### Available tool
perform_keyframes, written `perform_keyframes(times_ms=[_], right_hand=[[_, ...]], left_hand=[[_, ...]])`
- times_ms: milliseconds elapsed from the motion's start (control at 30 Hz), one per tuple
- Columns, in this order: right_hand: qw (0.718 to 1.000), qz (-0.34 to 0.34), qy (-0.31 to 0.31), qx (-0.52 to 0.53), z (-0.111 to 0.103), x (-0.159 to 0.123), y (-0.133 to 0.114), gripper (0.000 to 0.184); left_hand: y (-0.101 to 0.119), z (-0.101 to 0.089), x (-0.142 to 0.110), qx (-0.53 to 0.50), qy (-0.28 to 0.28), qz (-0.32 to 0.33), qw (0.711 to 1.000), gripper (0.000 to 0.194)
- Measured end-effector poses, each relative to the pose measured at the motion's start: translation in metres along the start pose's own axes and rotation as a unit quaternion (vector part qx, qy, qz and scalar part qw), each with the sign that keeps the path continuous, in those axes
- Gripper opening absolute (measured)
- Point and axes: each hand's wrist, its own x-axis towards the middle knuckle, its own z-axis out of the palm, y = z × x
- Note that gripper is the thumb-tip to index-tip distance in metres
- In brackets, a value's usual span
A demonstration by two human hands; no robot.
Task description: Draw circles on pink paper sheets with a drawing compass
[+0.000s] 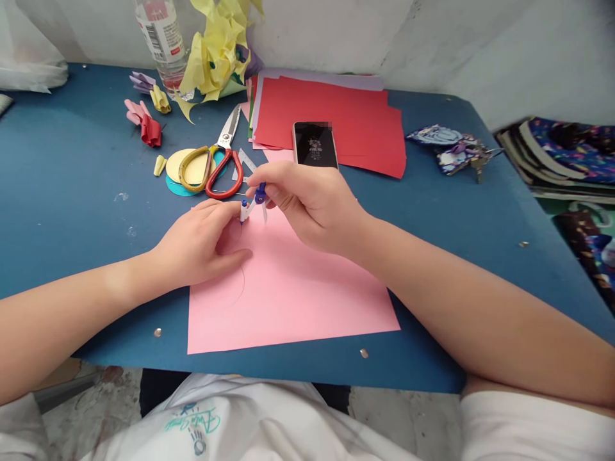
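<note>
Both hands work a compass (254,202) over the far left corner of a pink sheet (298,288) lying on the blue table (72,186).

Right hand (307,205): fingers closed around the blue top of the compass, pinching it from above.

Left hand (204,246): palm resting on the sheet, fingertips pinched on the white lower end of the compass. A faint pencil arc (241,288) shows on the sheet just right of this hand.

Beyond the hands:
- Scissors (221,163), one yellow and one red handle, lying on yellow and teal paper discs (180,173), far left of the compass.
- Phone (314,144), screen up, on a stack of red paper (336,118).
- Rolled paper pieces (144,118) at far left.
- Bottle (163,41) and crumpled yellow paper (216,51) at the far edge.
- Keys (456,153) with a patterned pouch at far right.
</note>
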Motion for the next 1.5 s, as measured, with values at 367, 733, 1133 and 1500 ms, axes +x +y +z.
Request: perform_keyframes(times_ms=[367,733,1133,1500], right_hand=[[0.988,-0.045,-0.044,-0.140,-0.032,0.005,-0.017,0.031],[0.982,-0.021,-0.043,-0.185,-0.036,0.006,-0.022,0.030],[0.989,0.027,0.004,-0.142,-0.035,0.000,-0.003,0.047],[0.986,-0.014,0.014,-0.166,-0.035,0.001,0.000,0.046]], left_hand=[[-0.001,0.003,-0.004,-0.026,0.019,-0.019,0.999,0.093],[0.002,-0.003,-0.002,-0.007,0.001,0.013,1.000,0.072],[0.006,-0.007,0.001,0.005,-0.009,0.042,0.999,0.048],[0.005,-0.006,0.000,0.006,-0.018,0.042,0.999,0.051]])
